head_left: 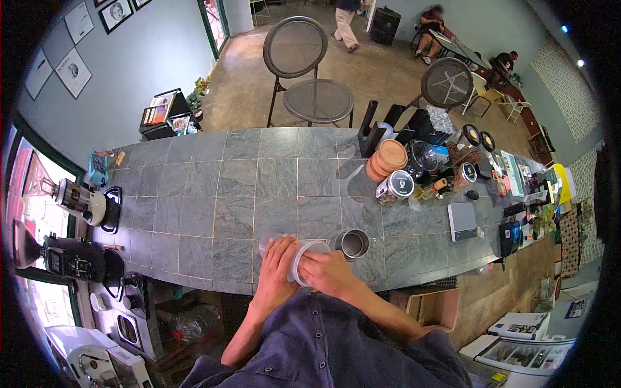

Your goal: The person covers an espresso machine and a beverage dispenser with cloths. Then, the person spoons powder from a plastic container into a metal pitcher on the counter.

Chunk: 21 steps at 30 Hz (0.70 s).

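Observation:
Close to my body, over the near edge of the tiled counter, I hold a clear plastic container tilted on its side. My left hand is wrapped over its body. My right hand grips it at the pale round rim, with the fingertips partly hidden there. Whether a lid sits on that rim, I cannot tell. Just right of the container stands a metal cup, upright and apart from my hands; its inside looks dark.
The tiled counter bears a lidded jar, terracotta-coloured containers and a flat scale at the right. Grinders line the left side. Beyond are a chair and several people, one walking.

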{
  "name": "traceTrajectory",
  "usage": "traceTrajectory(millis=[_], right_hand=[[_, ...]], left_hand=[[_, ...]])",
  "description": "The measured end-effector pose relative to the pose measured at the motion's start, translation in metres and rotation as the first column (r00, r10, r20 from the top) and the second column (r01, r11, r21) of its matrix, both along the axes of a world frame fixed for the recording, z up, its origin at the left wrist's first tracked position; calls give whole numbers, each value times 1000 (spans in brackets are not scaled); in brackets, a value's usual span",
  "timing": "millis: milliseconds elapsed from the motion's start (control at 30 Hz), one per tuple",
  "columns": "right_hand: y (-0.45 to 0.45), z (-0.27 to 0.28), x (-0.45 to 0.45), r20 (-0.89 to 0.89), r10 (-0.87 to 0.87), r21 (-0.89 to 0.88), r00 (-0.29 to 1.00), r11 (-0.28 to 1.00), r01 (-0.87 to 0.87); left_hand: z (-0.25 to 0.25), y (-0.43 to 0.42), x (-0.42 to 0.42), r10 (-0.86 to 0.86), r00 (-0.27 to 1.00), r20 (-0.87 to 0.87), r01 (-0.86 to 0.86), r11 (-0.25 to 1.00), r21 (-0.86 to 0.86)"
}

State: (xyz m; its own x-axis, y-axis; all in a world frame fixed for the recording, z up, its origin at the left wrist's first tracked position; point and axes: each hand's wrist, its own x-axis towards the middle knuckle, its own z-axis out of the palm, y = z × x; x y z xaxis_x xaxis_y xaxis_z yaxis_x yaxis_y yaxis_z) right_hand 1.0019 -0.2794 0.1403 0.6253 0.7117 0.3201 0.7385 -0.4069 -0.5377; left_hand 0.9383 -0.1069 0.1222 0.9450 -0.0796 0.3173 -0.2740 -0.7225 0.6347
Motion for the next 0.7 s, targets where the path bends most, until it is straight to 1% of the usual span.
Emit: traceTrajectory(millis=[33, 100, 133, 200, 233, 300, 333, 400, 433, 467, 500, 533, 567, 633, 700], right_hand=[[1, 1, 0, -1, -1, 1, 1000, 1000, 1], [4, 2, 0, -129, -80, 56, 988, 995, 87], [5, 1, 0, -130, -77, 57, 988, 995, 85], [6, -3, -1, -287, -149, 107, 946, 977, 187], [6, 0, -1, -288, -149, 108, 946, 976, 187], [5, 9, -2, -461, -166, 173, 872, 947, 272], [5, 10, -3, -463, -165, 172, 871, 947, 271], [4, 10, -6, -644, -198, 270, 739, 845, 462], [3, 11, -7, -645, -195, 269, 739, 847, 459], [0, 13, -8, -654, -229, 295, 721, 801, 521], [-3, 16, -9, -664, -261, 318, 701, 750, 580], [-7, 24, -11, -695, -275, 313, 665, 716, 624], [-12, 31, -12, -694, -275, 312, 665, 718, 622], [-22, 44, -15, -807, -234, 307, 542, 619, 723], [-30, 52, -13, -801, -242, 317, 547, 604, 731]], left_hand=[[0, 0, 1, -2, 1000, 12, 2, 1000, -16], [0, -1, 1, 2, 1000, 21, -2, 999, -32], [1, 0, 2, 18, 999, 36, -17, 999, -30], [-1, -1, 3, 34, 998, 50, -33, 999, -27], [-4, -2, 3, 40, 996, 81, -40, 999, -6], [-6, -4, 3, 47, 993, 110, -48, 999, 14], [-5, -4, 3, 52, 991, 126, -56, 998, 23], [-6, -6, 4, 61, 988, 140, -66, 997, 32], [-7, -7, 5, 75, 981, 178, -82, 996, 32], [-7, -7, 6, 89, 972, 215, -98, 995, 31], [-8, -6, 7, 95, 972, 214, -104, 994, 31], [-8, -5, 10, 97, 963, 251, -100, 995, 0], [-8, -5, 12, 98, 953, 288, -93, 995, -31], [-7, -4, 16, 95, 955, 280, -83, 995, -54], [-5, -6, 18, 87, 958, 272, -68, 995, -79]])
